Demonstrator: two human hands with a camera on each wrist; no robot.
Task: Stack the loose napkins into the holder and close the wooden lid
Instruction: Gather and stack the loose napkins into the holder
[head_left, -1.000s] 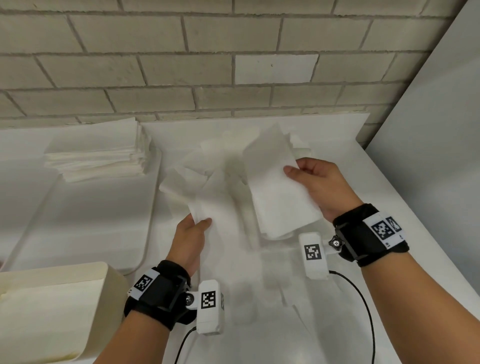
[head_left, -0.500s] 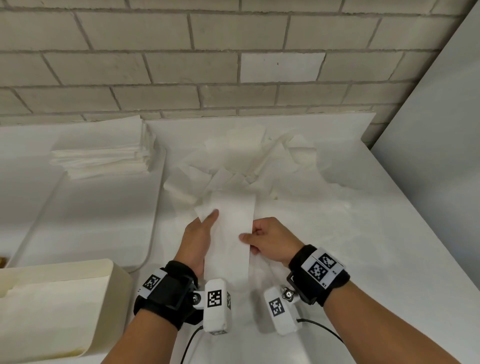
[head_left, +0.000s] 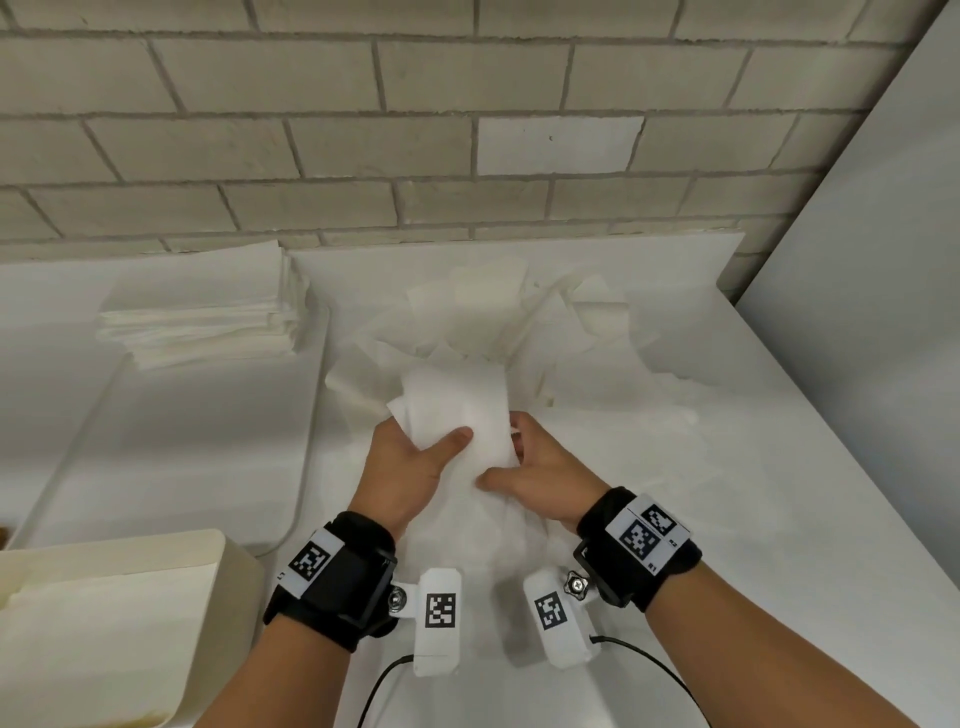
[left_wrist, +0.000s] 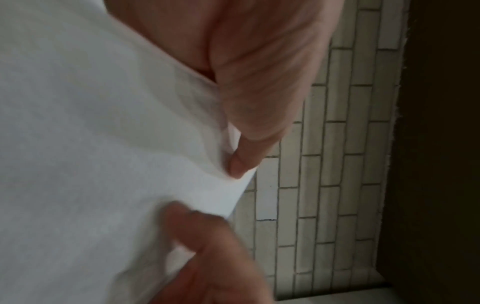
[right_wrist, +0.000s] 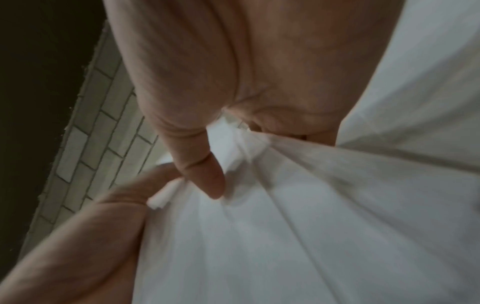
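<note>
Both hands hold a small bundle of white napkins (head_left: 457, 410) lifted off the white table (head_left: 727, 493). My left hand (head_left: 415, 457) grips its left side, thumb across the top sheet. My right hand (head_left: 524, 467) pinches the right edge; in the right wrist view the napkins (right_wrist: 285, 205) bunch between thumb and fingers (right_wrist: 202, 176). The left wrist view shows the napkins (left_wrist: 103, 144) under my thumb (left_wrist: 244, 162). A loose pile of napkins (head_left: 498, 322) lies behind the hands. The cream holder (head_left: 228, 582), open with napkins inside, sits at the lower left. No wooden lid shows.
A neat stack of folded napkins (head_left: 202, 317) rests at the far end of a white tray (head_left: 306, 467) on the left. A brick wall (head_left: 467, 130) runs behind the table, and a grey panel (head_left: 857, 312) borders the right side.
My right hand brought its napkin down from the right onto the one under my left hand. Both hands now grip the gathered napkins and have raised them off the table.
</note>
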